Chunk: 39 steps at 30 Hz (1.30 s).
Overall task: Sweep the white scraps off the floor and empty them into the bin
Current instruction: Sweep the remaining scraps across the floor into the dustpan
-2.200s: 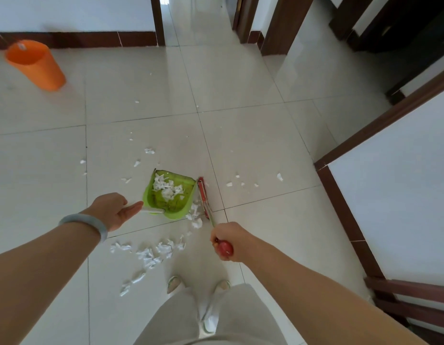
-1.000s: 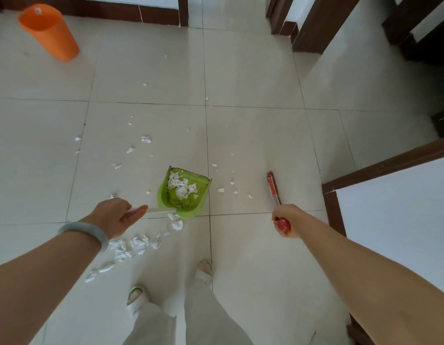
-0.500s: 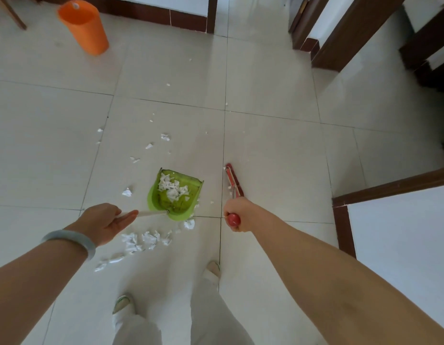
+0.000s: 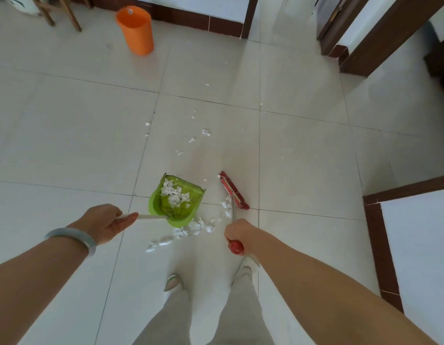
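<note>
With our left hand (image 4: 105,221) gripping the green plastic dustpan (image 4: 177,200) by its handle and our right hand (image 4: 238,232) clenched on the red broom (image 4: 234,191) just right of it, we should drag the white paper scraps (image 4: 191,227) at its near lip inward in short low strokes.

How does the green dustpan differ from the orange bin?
The green dustpan is held by the left hand near the feet; the orange bin stands alone by the far wall. The dustpan visibly holds white scraps; the bin's inside is hidden. Both look like bright plastic.
</note>
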Each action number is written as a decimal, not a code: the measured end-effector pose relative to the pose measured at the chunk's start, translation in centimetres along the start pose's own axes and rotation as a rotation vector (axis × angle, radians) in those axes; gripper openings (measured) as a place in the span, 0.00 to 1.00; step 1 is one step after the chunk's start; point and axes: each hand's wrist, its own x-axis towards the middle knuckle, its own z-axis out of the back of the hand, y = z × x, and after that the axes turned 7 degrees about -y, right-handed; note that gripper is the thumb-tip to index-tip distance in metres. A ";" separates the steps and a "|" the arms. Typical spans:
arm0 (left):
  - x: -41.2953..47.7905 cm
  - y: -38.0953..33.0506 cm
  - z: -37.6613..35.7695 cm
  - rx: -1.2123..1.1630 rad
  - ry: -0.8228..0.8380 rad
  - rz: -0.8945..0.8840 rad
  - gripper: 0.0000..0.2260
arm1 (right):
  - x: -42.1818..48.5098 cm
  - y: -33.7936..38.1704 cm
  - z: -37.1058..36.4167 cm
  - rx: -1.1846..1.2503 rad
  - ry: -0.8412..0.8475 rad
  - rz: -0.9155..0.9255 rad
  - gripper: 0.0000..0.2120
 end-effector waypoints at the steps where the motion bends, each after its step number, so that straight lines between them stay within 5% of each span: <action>1: -0.2 1.2 0.4 0.048 -0.010 0.030 0.22 | -0.8 0.0 -1.3 -0.027 0.019 0.019 0.06; 10: -2.5 13.6 1.9 0.190 -0.076 0.044 0.23 | -6.0 0.7 -8.0 -0.112 0.026 0.044 0.14; 16: -5.1 18.0 2.6 0.263 -0.139 0.106 0.24 | -8.5 2.9 -8.0 -0.174 0.025 0.106 0.10; 26: -8.7 23.1 -0.1 -0.003 -0.150 0.269 0.24 | -5.5 9.4 -10.2 -0.440 -0.064 0.285 0.20; 29: -10.4 23.2 -1.2 0.062 -0.244 0.308 0.24 | -3.8 9.6 -11.3 -0.562 -0.060 0.326 0.20; 39: -14.3 22.1 -5.3 0.125 -0.186 0.367 0.25 | -4.6 4.4 -7.8 -1.207 0.007 0.508 0.14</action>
